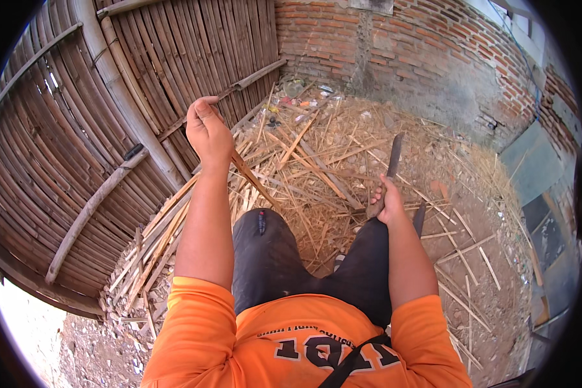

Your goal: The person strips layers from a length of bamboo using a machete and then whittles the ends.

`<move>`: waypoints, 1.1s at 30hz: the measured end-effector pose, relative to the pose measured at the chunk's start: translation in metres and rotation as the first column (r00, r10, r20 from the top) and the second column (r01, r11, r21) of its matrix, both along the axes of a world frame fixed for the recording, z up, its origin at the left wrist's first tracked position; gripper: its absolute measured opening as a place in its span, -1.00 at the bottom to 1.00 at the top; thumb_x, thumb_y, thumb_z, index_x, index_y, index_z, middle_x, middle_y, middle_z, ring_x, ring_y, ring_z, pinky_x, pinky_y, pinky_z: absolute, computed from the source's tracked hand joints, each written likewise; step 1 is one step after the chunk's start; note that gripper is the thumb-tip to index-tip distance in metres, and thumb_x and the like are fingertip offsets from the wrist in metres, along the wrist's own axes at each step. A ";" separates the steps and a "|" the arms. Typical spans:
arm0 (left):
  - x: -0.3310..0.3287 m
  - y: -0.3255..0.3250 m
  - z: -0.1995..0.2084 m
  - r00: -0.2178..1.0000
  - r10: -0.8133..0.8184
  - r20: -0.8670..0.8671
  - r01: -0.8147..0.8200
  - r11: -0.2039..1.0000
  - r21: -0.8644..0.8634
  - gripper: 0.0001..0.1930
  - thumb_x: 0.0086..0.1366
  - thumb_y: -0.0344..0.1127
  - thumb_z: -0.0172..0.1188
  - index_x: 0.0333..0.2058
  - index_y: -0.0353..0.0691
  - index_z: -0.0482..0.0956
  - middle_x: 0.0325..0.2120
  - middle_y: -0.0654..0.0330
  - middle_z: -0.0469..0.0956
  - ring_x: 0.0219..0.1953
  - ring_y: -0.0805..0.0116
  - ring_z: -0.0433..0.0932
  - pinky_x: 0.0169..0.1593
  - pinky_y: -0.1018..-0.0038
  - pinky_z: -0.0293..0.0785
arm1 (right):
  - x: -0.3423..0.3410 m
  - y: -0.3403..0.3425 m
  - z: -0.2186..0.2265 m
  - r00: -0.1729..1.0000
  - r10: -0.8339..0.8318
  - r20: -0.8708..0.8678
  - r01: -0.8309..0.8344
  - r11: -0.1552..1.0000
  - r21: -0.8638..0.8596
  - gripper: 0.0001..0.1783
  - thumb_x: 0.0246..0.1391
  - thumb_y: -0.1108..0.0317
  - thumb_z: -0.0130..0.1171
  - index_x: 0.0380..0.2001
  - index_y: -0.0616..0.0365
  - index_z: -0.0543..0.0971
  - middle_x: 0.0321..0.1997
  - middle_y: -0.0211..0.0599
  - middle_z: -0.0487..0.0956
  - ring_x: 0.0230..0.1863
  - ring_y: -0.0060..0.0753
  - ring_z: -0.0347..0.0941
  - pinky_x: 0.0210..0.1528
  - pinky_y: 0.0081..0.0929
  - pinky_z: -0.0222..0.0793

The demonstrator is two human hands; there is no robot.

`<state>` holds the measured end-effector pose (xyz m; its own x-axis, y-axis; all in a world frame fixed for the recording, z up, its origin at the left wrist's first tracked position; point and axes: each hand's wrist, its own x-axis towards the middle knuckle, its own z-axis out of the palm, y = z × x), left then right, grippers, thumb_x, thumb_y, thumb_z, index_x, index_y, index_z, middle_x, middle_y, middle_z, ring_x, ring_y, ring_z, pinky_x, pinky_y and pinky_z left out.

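Note:
My left hand [210,136] is raised in front of the slatted wall, fingers curled closed around a split strip of bamboo or wood [253,180]. The strip slants down from the hand toward my left knee. Over my right thigh, my right hand [388,202] grips a machete [395,158] by its handle, the long dark blade pointing up and away from me. Blade and strip are well apart. Beyond my knees lies a loose heap of split strips [310,165], with fine shavings between my legs.
A bamboo-slat wall [168,71] with pole braces stands at left, a brick wall [427,58] ahead. More long strips [152,252] are piled at my left; thin sticks [465,258] are scattered at right. Grey panels [533,161] lean at far right. Litter [304,100] lies in the far corner.

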<state>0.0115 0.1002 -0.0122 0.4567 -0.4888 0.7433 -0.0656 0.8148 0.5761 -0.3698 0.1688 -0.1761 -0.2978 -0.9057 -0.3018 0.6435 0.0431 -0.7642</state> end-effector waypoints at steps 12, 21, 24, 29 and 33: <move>-0.032 0.016 -0.006 0.996 -0.079 0.045 0.081 0.996 -0.039 -0.56 0.55 0.02 -0.08 -0.23 -0.25 0.57 -0.61 0.44 0.30 -0.58 0.68 0.21 -0.51 0.63 0.10 | 0.027 -0.019 0.000 0.993 0.089 -0.080 -0.084 0.994 0.063 -0.74 0.21 0.19 0.28 -0.21 0.04 0.44 -0.56 -0.50 0.35 -0.61 -0.55 0.26 -0.57 -0.48 0.27; -0.051 0.009 0.014 0.969 -0.218 0.120 0.221 0.975 -0.008 -0.58 0.53 0.02 -0.05 -0.18 -0.26 0.54 -0.58 0.43 0.25 -0.57 0.64 0.17 -0.51 0.62 0.13 | 0.068 -0.031 -0.004 0.924 0.149 -0.353 -0.159 0.987 0.002 -0.68 0.09 0.33 0.40 -0.22 0.09 0.43 -0.47 -0.45 0.46 -0.59 -0.56 0.36 -0.55 -0.49 0.33; -0.066 0.012 0.033 0.927 -0.336 0.166 0.340 0.941 0.008 -0.57 0.54 0.02 -0.07 -0.17 -0.28 0.54 -0.58 0.43 0.25 -0.57 0.64 0.17 -0.50 0.62 0.14 | 0.081 -0.032 -0.001 0.875 0.151 -0.461 -0.191 0.981 -0.041 -0.57 0.05 0.35 0.43 -0.13 0.15 0.40 -0.41 -0.40 0.51 -0.61 -0.55 0.38 -0.58 -0.50 0.34; -0.106 0.012 0.053 0.804 -0.531 0.269 0.529 0.844 0.085 -0.55 0.54 0.05 -0.08 -0.14 -0.28 0.54 -0.60 0.43 0.23 -0.58 0.63 0.17 -0.50 0.61 0.14 | 0.088 -0.039 -0.003 0.852 0.177 -0.492 -0.265 0.958 -0.113 -0.47 -0.04 0.39 0.49 -0.08 0.18 0.38 -0.31 -0.35 0.58 -0.59 -0.57 0.41 -0.59 -0.53 0.35; -0.135 0.006 0.049 0.749 -0.575 0.329 0.567 0.813 0.130 -0.54 0.54 0.04 -0.08 -0.14 -0.29 0.54 -0.60 0.44 0.24 -0.57 0.64 0.17 -0.49 0.62 0.15 | 0.097 -0.038 0.006 0.828 0.153 -0.539 -0.276 0.949 -0.154 -0.47 -0.06 0.42 0.51 -0.09 0.18 0.41 -0.22 -0.30 0.61 -0.54 -0.60 0.43 -0.54 -0.56 0.39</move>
<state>-0.1231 0.1058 0.0370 -0.1898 -0.5941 0.7817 0.2157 0.7515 0.6235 -0.2730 0.1309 -0.1701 -0.1440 -0.9883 0.0498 0.1481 -0.0713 -0.9864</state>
